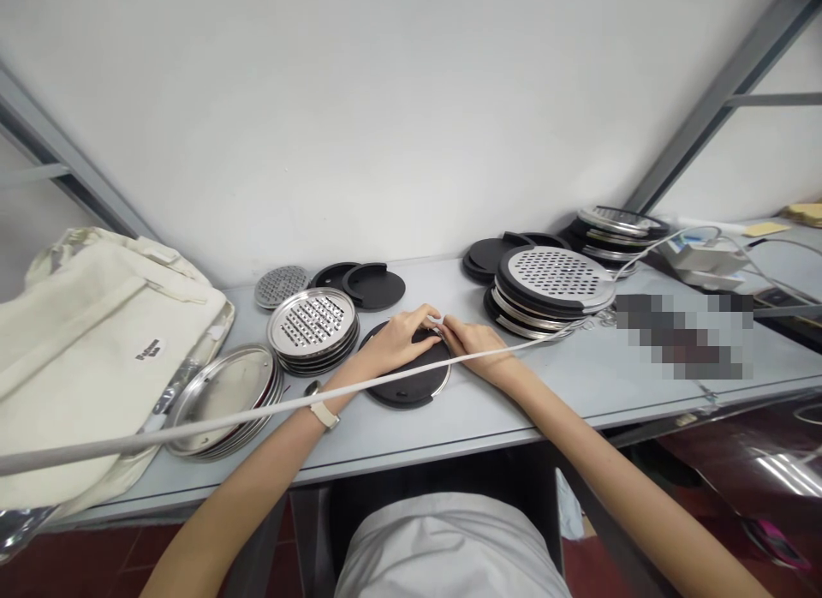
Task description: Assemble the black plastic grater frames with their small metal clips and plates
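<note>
A black round plate with a thin metal edge (pixel 411 385) lies flat on the grey table in front of me. Over its far right rim, the fingers of my left hand (pixel 402 339) and my right hand (pixel 475 348) meet, thumbs and fingertips pinched together. Whatever small thing sits between the fingertips is too small to make out. To the left stands a stack of round metal grater plates (pixel 314 324) with black undersides. Nearer me on that side, several plain metal discs (pixel 224 392) lean in a tilted pile. On the right is a pile of black-rimmed grater discs (pixel 556 281).
Black round lids (pixel 374 286) and a small grater disc (pixel 282 286) lie near the wall. More stacked discs (pixel 620 230) stand at the back right. A cream cloth bag (pixel 96 358) fills the left end. A white cable (pixel 411 374) crosses the view above my forearms.
</note>
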Demonstrator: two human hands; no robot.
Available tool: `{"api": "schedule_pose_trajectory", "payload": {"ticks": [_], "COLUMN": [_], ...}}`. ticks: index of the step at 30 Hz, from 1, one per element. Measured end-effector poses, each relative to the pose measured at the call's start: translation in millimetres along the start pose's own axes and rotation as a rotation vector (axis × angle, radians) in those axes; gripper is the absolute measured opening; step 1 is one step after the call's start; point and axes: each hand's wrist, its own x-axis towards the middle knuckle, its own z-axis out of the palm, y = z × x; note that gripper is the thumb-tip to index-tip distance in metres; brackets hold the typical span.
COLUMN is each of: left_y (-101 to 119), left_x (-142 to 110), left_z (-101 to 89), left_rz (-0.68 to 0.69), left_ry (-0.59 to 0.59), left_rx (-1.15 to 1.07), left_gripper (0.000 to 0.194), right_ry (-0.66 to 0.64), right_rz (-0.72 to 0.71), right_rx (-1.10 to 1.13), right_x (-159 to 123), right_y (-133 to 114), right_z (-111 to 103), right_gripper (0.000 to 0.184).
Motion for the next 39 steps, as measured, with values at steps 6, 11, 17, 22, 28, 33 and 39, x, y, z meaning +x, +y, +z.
{"api": "schedule_pose_trajectory", "payload": {"ticks": [6, 11, 17, 22, 28, 33, 39], "left_y": [1, -1, -2, -1, 3, 6, 1], "left_x": [1, 3, 1, 1, 1, 2, 5], "left_z": [0.4, 2.6, 5.9, 5.7, 2.7, -0.1, -0.8], "left_rz": [-0.022, -0.032, -0.016, 0.003, 0.024, -0.014, -0.066], "left_ry": [-0.004, 0.014, -0.015, -0.008, 0.007, 0.110, 0.237], "left_rx": [-0.078, -0.124, -0.136, -0.117, -0.066, -0.118, -0.159], "left_gripper": [0.028, 0.032, 0.036, 0.037, 0.033, 0.024, 0.017], "right_ry": [-0.001, 0.027, 0.105, 0.101, 0.176, 0.168, 0.097], "right_rz": [0.024, 0.054, 0.076, 0.056, 0.063, 0.020, -0.076], "right_rx": [-0.008, -0.001, 0.076, 0.098, 0.230, 0.308, 0.396], "right_x": [0, 1, 2, 1, 0, -2, -5], "right_y": [-1, 0, 9, 9, 9, 9, 4], "right_z": [0, -1, -1, -1, 0, -1, -4], "right_gripper": [0.028, 0.027, 0.030, 0.029, 0.027, 0.027, 0.030]}}
